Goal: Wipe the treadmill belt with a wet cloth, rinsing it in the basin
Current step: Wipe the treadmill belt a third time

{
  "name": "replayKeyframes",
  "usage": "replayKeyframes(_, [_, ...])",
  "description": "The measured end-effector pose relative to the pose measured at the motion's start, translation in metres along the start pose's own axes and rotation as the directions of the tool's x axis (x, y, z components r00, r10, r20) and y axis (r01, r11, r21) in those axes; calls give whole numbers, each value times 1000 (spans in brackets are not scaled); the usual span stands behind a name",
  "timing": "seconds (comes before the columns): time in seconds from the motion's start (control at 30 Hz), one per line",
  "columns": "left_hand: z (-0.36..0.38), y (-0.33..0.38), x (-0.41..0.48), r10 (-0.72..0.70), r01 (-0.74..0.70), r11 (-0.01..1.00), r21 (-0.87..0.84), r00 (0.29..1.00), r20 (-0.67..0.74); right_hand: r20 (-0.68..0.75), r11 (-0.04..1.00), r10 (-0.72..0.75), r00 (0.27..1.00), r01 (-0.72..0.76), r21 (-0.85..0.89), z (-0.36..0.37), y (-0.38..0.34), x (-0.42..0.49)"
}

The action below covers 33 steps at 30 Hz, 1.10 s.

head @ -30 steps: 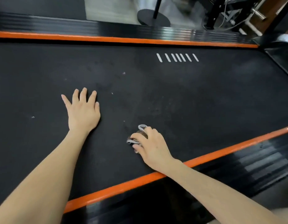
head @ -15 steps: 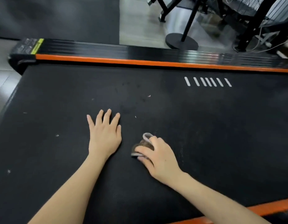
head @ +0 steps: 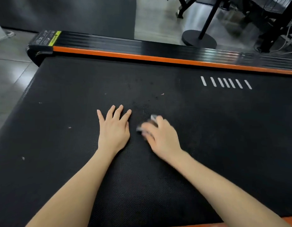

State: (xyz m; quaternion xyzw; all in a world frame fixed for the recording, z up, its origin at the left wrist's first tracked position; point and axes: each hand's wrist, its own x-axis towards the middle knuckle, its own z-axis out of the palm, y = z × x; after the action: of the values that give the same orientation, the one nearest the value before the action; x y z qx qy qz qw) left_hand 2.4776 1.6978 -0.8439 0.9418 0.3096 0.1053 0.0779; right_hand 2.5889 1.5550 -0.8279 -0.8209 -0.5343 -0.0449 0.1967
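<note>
Underneath both hands stretches the black, finely woven-textured treadmill belt (head: 207, 128), matte and dotted with small pale specks to the left of the left hand and a scatter of dark grit just beyond the fingertips. Seven short white slanted dashes (head: 226, 83) are printed on the belt well beyond the right hand and off to its right. Past them runs a narrow orange trim strip (head: 158, 58) along the belt's far edge, backed by a glossy black ribbed side rail (head: 125, 44) that bears a yellow-green warning label (head: 54, 40) at its left end. A sliver of orange trim also shows at the near edge, beside the right forearm. Beyond the rail lies a grey tiled floor (head: 10, 71), a dark mat, and the round black flat base of a stand (head: 199, 38) with a thin black pole rising from it.

The left hand (head: 115, 130) lies flat on the belt, palm down, fingers spread. Just beside it, apart, the right hand (head: 161, 136) is curled over a small greyish crumpled cloth (head: 152, 119), pressing it onto the belt; the hand and cloth are motion-blurred, and only the cloth's edges peek out past the fingers.
</note>
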Motion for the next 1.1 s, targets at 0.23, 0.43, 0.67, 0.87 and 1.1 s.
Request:
replayKeyframes(0.23, [2, 0, 2, 10, -10, 1000, 26, 1000, 5, 26, 993, -115, 993, 116, -24, -7, 20, 13])
replayKeyframes(0.43, [0, 0, 2, -7, 7, 1000, -1, 1000, 11, -11, 985, 122, 993, -122, -125, 11, 7, 68])
replayKeyframes(0.67, [0, 1, 2, -16, 15, 1000, -21, 1000, -27, -10, 996, 85, 996, -85, -38, -20, 54, -12])
replayKeyframes(0.87, [-12, 4, 39, 71, -67, 994, 86, 997, -44, -62, 989, 126, 990, -130, -67, -7, 57, 5])
replayKeyframes(1.1, [8, -3, 60, 35, -40, 995, 92, 998, 58, -129, 959, 234, 964, -251, -135, 3, 100, 76])
